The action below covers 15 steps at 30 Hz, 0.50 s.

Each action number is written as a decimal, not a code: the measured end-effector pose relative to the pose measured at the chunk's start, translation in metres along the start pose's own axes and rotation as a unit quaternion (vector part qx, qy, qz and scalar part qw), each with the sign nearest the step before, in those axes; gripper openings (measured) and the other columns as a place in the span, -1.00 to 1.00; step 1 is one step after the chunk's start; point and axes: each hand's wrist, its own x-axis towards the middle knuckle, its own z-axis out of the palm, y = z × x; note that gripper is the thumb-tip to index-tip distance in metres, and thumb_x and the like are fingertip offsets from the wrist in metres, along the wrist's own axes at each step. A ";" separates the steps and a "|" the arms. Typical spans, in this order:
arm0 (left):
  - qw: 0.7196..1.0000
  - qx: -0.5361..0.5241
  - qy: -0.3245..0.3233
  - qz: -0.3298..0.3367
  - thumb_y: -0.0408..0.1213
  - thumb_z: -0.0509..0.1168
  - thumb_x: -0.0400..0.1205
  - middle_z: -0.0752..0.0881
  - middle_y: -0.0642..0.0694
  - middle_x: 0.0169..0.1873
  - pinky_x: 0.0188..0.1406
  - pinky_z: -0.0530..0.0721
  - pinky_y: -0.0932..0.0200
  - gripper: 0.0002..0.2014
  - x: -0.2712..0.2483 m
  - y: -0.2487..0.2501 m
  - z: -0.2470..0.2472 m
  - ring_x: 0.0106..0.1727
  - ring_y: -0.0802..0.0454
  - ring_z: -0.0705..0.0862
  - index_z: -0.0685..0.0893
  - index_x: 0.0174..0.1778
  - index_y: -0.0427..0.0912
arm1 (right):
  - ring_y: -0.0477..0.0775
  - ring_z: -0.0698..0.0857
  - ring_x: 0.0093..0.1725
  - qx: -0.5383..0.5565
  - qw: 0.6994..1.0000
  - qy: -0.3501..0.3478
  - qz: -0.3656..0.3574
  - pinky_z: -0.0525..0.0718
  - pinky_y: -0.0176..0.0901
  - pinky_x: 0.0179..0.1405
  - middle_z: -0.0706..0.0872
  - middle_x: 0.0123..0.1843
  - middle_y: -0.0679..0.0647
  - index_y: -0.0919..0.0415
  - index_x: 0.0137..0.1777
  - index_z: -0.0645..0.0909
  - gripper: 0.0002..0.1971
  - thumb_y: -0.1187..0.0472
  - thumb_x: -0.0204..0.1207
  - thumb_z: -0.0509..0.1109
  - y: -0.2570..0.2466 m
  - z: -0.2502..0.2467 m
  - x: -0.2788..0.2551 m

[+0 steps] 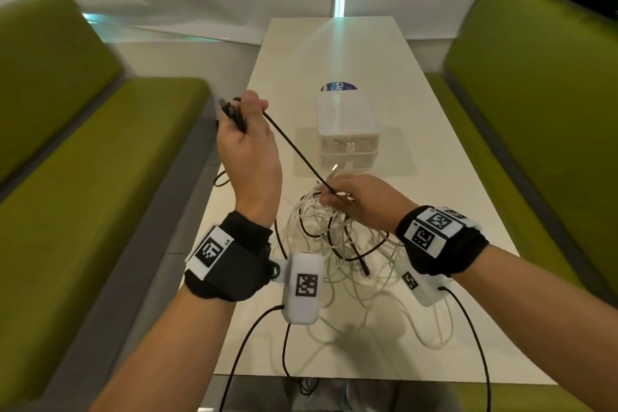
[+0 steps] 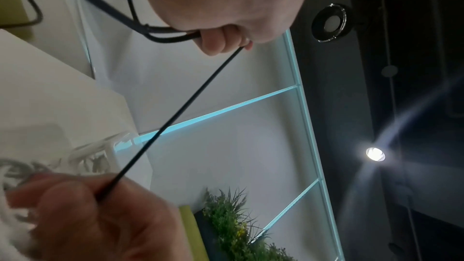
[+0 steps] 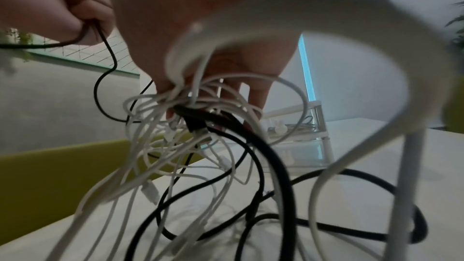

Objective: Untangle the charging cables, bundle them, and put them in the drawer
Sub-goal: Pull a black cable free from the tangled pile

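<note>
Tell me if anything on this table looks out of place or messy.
Yes: white and black charging cables lie knotted in a heap on the table, one loop overhanging its left edge. The left hand pulls a black cable taut from the clump the right hand grips.

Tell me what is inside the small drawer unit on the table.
Through the drawer unit's clear front, a few pale cables show in the upper drawer. The lower drawer's contents cannot be made out.

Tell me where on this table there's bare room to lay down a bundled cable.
Bare tabletop runs right of the drawer unit, up to the right bench; the far end beyond the unit is also free. The near middle is crowded with the cable tangle, under both hands.
</note>
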 end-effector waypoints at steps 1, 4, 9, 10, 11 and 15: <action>1.000 0.005 0.000 0.008 -0.10 0.16 0.76 0.34 0.19 -0.61 -0.49 0.29 0.21 -0.74 0.000 0.001 -0.001 -0.59 0.23 0.27 0.56 -0.20 -0.11 | -0.02 0.68 0.07 0.005 1.000 -0.004 -0.004 0.63 -0.05 0.10 0.74 0.12 -0.08 0.05 0.15 0.72 -0.80 0.03 0.67 0.32 -0.001 0.000 0.001; 1.000 -0.002 0.007 0.014 -0.11 0.15 0.76 0.33 0.17 -0.59 -0.52 0.29 0.21 -0.74 0.001 0.003 0.001 -0.56 0.18 0.26 0.55 -0.21 -0.10 | -0.07 0.60 0.31 0.009 0.999 -0.038 0.008 0.55 -0.07 0.33 0.67 0.35 -0.10 -0.08 0.33 0.64 -0.70 0.02 0.61 0.39 -0.005 -0.007 0.004; 0.999 -0.034 0.018 0.008 -0.15 0.14 0.78 0.38 0.09 -0.49 -0.55 0.29 0.26 -0.75 0.007 0.003 -0.001 -0.50 0.15 0.22 0.51 -0.17 -0.17 | -0.01 0.56 0.38 -0.015 0.998 -0.053 0.041 0.53 -0.02 0.36 0.55 0.46 -0.08 -0.10 0.48 0.44 -0.47 0.03 0.52 0.48 -0.004 -0.009 -0.002; 0.999 -0.035 0.018 0.008 -0.16 0.14 0.78 0.38 0.09 -0.49 -0.55 0.29 0.26 -0.75 0.008 0.003 -0.002 -0.50 0.15 0.22 0.51 -0.18 -0.17 | -0.01 0.54 0.41 -0.002 0.998 -0.044 0.047 0.53 -0.01 0.37 0.55 0.47 -0.09 -0.09 0.50 0.40 -0.41 0.03 0.50 0.51 -0.003 -0.007 -0.004; 0.999 -0.034 0.023 0.012 -0.15 0.14 0.78 0.37 0.08 -0.49 -0.55 0.28 0.24 -0.75 0.010 0.003 -0.003 -0.50 0.14 0.22 0.51 -0.19 -0.16 | -0.02 0.52 0.44 0.011 0.998 -0.040 0.051 0.51 -0.02 0.39 0.53 0.49 -0.10 -0.10 0.53 0.33 -0.33 0.03 0.46 0.55 -0.003 -0.006 -0.005; 0.996 -0.060 0.043 0.053 -0.12 0.13 0.77 0.34 0.03 -0.48 -0.52 0.27 0.13 -0.74 0.023 0.016 -0.009 -0.48 0.09 0.25 0.50 -0.20 -0.15 | -0.04 0.32 0.58 -0.074 0.994 -0.071 0.041 0.40 -0.06 0.51 0.36 0.62 -0.09 -0.21 0.64 0.06 -0.03 0.00 0.37 0.62 0.007 0.001 -0.013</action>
